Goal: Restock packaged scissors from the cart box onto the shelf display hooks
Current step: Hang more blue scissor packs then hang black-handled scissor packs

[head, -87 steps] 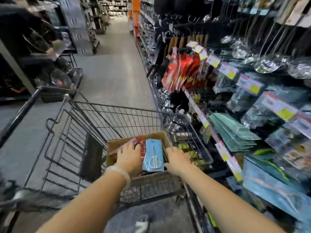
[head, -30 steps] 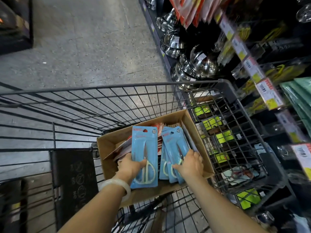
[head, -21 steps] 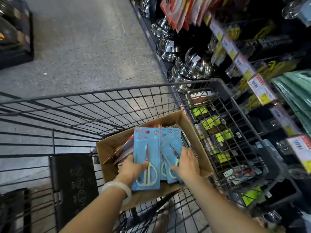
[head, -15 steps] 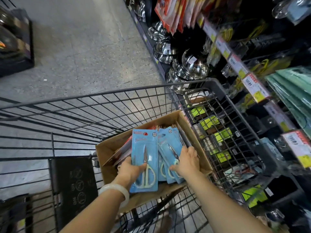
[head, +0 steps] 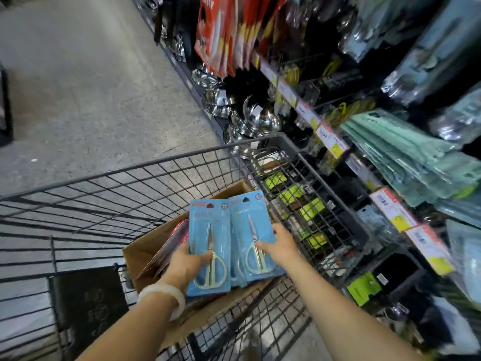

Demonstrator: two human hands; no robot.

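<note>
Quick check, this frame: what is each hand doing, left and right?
Left hand: grips one blue scissors pack.
Right hand: holds a stack of blue scissors packs above the cardboard box.

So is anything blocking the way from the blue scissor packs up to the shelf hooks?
Partly. Both hands, left and right, already hold blue scissor packs above the cardboard box. The cart's wire side wall stands between them and the shelf, so the packs likely must go over its rim.
</note>
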